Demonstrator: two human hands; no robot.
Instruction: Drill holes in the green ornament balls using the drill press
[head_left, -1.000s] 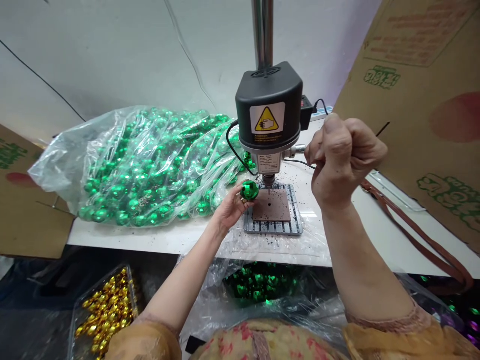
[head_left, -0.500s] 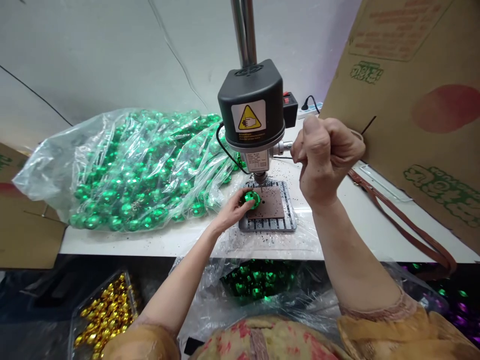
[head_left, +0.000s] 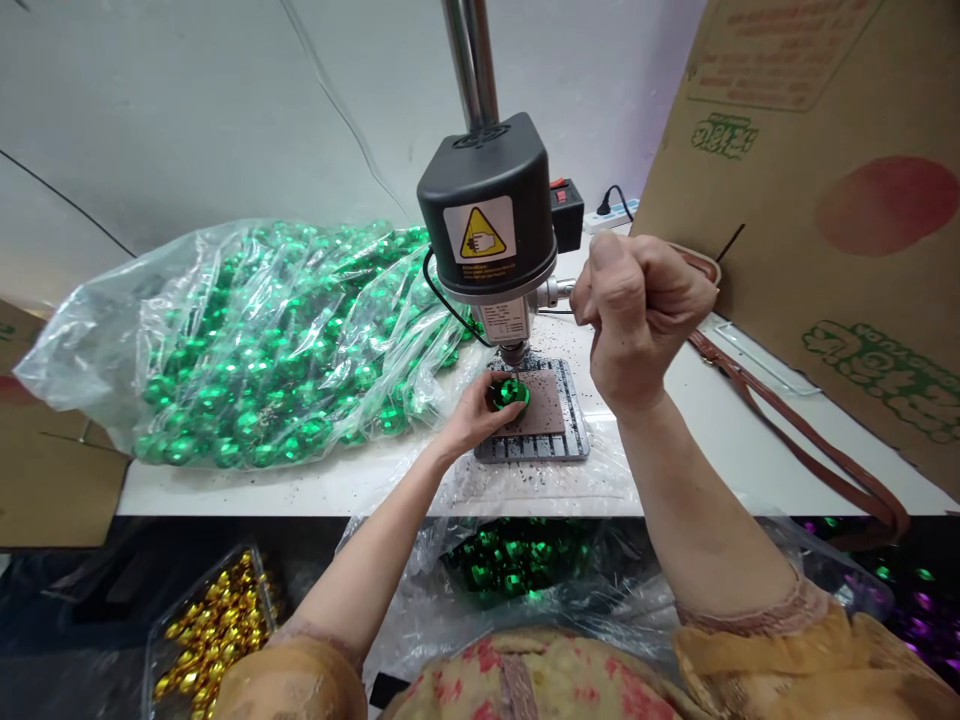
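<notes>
My left hand [head_left: 486,408] grips a shiny green faceted ball [head_left: 513,396] between thumb and fingers. The ball sits under the chuck [head_left: 514,354] of a small bench drill press [head_left: 486,215], over a brown board [head_left: 544,405] on the slotted metal base [head_left: 576,440]. Whether the bit touches the ball I cannot tell. My right hand [head_left: 637,320] is closed in a fist at the end of the drill press feed lever [head_left: 556,291], to the right of the motor housing; its fingers hide the lever's end.
A clear plastic bag of green balls [head_left: 285,350] lies left on the white table [head_left: 300,492]. A cardboard box [head_left: 817,220] and a brown strap [head_left: 810,440] are at right. Below the table edge are more green balls [head_left: 517,560] and a bin of gold balls [head_left: 217,635]. Dark shavings surround the base.
My left hand has moved the green ball slightly right, under the chuck, and the ball has turned to show a darker face. My right hand stays at the lever.
</notes>
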